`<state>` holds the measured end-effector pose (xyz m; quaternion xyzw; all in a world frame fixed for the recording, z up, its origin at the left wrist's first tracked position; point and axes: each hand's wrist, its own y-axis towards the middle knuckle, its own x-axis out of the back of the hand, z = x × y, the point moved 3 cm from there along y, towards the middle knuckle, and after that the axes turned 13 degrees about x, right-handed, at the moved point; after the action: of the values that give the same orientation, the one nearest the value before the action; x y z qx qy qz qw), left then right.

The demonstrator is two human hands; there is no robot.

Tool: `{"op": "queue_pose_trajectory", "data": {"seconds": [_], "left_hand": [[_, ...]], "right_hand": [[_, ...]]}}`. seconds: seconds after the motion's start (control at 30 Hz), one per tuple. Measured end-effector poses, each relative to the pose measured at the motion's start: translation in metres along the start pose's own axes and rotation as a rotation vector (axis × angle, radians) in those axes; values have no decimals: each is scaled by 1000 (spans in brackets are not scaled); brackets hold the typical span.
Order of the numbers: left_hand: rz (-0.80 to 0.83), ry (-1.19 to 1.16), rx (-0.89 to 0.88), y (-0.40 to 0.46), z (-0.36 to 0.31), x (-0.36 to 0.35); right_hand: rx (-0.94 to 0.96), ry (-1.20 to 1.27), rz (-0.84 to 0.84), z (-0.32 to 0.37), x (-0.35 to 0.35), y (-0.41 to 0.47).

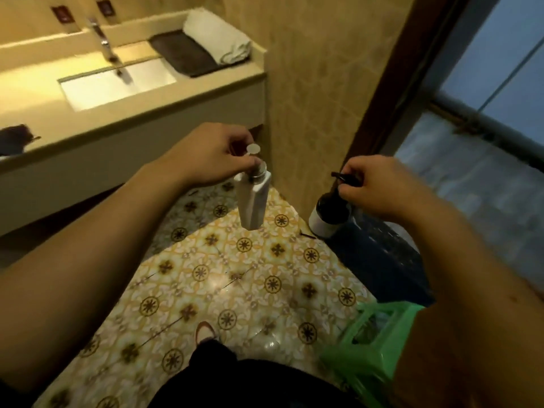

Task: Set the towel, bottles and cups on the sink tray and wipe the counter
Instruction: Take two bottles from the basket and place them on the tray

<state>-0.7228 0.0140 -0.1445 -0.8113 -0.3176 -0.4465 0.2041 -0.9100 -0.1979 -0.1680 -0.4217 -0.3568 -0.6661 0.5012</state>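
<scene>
The patterned floor [235,275] takes up the middle of the view, wide and open between the person's two forearms. The counter [132,113] runs along the upper left, ending at a tiled wall, with the sink [117,83] sunk into it below a tap [101,39]. At the counter's far right end lies a dark tray [182,53], and a rolled white towel [217,36] rests along its right edge, next to the wall. A green stool [368,348] sits low on the right.

Both bottles hang in the air above the floor, well apart from the counter and tray. The left hand [212,154] has its fingers pinched around the pump neck of the white bottle [253,201], which dangles upright. The right hand [379,187] has its fingers curled tight around the black pump of the dark bottle [331,213], which tilts and bears a white band at its base. No writing is readable on either bottle; the picture is blurred.
</scene>
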Motion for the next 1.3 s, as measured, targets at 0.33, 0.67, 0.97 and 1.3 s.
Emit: {"op": "queue_pose_trajectory", "data": {"seconds": [0.33, 0.67, 0.97, 1.3], "left_hand": [[-74, -50, 186, 4, 179, 84], [-116, -124, 273, 57, 306, 143], [-150, -74, 322, 155, 346, 166], [-170, -34, 444, 337, 352, 201]], "right_hand": [[184, -34, 157, 152, -84, 161], [287, 41, 112, 239, -138, 297], [357, 174, 108, 225, -156, 421], [457, 235, 157, 153, -135, 605]]}}
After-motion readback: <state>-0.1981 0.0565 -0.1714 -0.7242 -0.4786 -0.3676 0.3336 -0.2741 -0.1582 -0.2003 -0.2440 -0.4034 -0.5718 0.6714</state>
